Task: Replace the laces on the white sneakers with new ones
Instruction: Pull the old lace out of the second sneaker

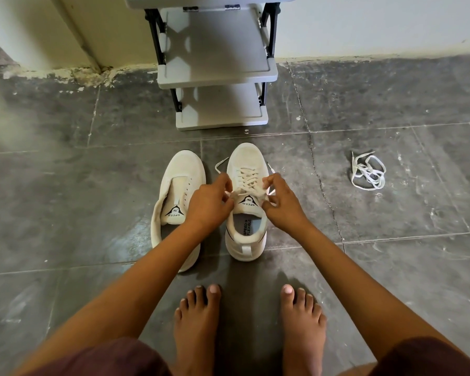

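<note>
Two white sneakers stand side by side on the dark tiled floor, toes pointing away from me. The left sneaker (178,202) has bare eyelets and no lace. The right sneaker (246,204) is laced up with a white lace (247,179). My left hand (210,203) pinches the lace's left strand at the top eyelets. On the other side my right hand (280,203) pinches the right strand. Both lace ends stick out past my fingers toward the toe.
A loose tangle of white laces (368,170) lies on the floor to the right. A grey shoe rack (217,74) with black legs stands against the wall just beyond the sneakers. My bare feet (248,321) are planted right behind the shoes.
</note>
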Tool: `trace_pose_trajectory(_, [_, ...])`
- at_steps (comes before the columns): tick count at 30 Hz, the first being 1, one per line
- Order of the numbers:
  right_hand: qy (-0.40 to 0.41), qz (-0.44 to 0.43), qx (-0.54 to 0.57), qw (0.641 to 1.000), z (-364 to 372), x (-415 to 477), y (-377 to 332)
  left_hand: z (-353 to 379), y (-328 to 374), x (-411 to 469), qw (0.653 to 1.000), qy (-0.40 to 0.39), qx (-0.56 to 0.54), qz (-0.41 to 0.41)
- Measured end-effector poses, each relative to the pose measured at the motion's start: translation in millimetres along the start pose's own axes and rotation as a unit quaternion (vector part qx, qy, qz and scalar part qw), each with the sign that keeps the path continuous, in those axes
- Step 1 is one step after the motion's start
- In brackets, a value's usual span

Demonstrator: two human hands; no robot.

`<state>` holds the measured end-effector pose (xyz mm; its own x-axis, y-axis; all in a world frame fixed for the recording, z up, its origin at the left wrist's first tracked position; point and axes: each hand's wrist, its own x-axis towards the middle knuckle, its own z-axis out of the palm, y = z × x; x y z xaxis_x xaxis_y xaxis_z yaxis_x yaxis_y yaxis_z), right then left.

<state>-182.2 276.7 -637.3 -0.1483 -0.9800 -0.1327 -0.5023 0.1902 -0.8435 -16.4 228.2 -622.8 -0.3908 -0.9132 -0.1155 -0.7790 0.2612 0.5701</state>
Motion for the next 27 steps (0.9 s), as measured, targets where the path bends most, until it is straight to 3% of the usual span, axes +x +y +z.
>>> trace_pose_trajectory(4, [0.027,-0.022,-0.097,0.995,11,-11,-1,5,6,2,0.983,-0.024,0.161,0.082])
trace_pose_trajectory(7, [0.035,-0.014,-0.179,0.983,23,-23,4,7,6,0,0.973,-0.029,0.202,0.106])
trace_pose_trajectory(12, [0.04,-0.025,-0.183,0.982,25,-28,7,4,11,4,0.952,-0.007,0.273,0.135])
trace_pose_trajectory(14, [0.042,-0.034,-0.18,0.982,27,-27,5,-3,22,9,0.972,0.013,0.213,0.104])
trace_pose_trajectory(16, [0.039,-0.044,-0.19,0.98,27,-25,6,-9,39,15,0.996,0.034,0.048,0.067])
trace_pose_trajectory(19, [0.033,-0.045,-0.192,0.98,27,-22,8,-19,58,23,0.993,0.045,-0.092,0.054])
trace_pose_trajectory(21, [0.027,-0.038,-0.192,0.98,26,-23,10,-26,53,26,0.995,0.03,-0.088,0.04])
trace_pose_trajectory(25, [0.063,-0.038,-0.118,0.99,27,-25,11,-23,26,16,0.997,-0.071,0.033,0.028])
trace_pose_trajectory(27, [0.071,-0.036,-0.099,0.992,27,-26,10,-14,19,8,0.995,-0.06,0.072,0.046])
